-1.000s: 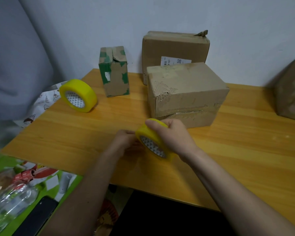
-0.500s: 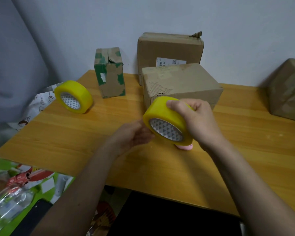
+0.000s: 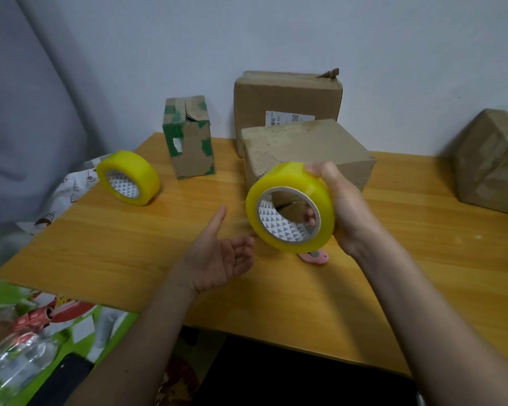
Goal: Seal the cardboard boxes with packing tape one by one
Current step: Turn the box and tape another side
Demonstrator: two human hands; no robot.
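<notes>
Since a second ago we have lifted the tape roll (image 3: 290,207) off the wooden table (image 3: 423,259) and turned its open core toward us. Our right hand (image 3: 342,209) now holds it up in front of the nearest cardboard box (image 3: 305,148), thumb over the outer rim and fingertips showing through the core. Our left hand (image 3: 217,256), which was against the roll before, has come away and hangs palm up just beside it, fingers loosely spread and holding nothing.

We judge that we are hunting for the loose end of the tape; no strip is pulled free yet, so no box is sealed. The lift has also uncovered a small pink object (image 3: 314,257) on the table under the roll, perhaps a cutter, though we cannot tell.

Behind the nearest box stands a taller box (image 3: 288,95) with a label. A small green-patched box (image 3: 189,136) stands to its left, and a fourth box (image 3: 493,159) sits far right. A second tape roll (image 3: 128,177) rests on edge at the table's left.
</notes>
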